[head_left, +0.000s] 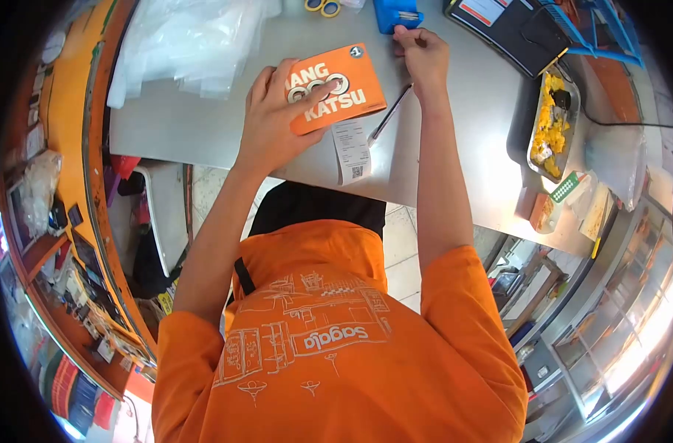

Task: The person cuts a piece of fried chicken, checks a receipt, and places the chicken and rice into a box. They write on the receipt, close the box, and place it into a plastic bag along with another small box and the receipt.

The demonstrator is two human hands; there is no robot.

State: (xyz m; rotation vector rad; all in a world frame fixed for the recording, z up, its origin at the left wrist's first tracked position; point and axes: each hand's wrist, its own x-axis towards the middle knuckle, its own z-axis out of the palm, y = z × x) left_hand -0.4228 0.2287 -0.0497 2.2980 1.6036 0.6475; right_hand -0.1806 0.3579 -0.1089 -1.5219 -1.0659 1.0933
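Observation:
My left hand [277, 118] grips an orange cardboard box [355, 88] printed with large white letters, tilted over the metal table. Its thumb lies across the printed face. A printed paper receipt [352, 151] with a square code hangs from under the box's lower edge. My right hand [423, 59] is at the front of a blue tape dispenser [397, 15], thumb and forefinger pinched together right at its edge. Whatever the pinch holds is too small to make out. Between my hands, a dark pen [389, 117] lies slanted on the table.
Clear plastic bags [192, 44] cover the table's far left. Yellow-handled scissors [323, 7] lie at the back. To the right are a black device [510, 33] with a cable, a metal tray [534, 140] of yellow pieces and a green-and-white item [565, 187]. Shelves [45, 251] stand left.

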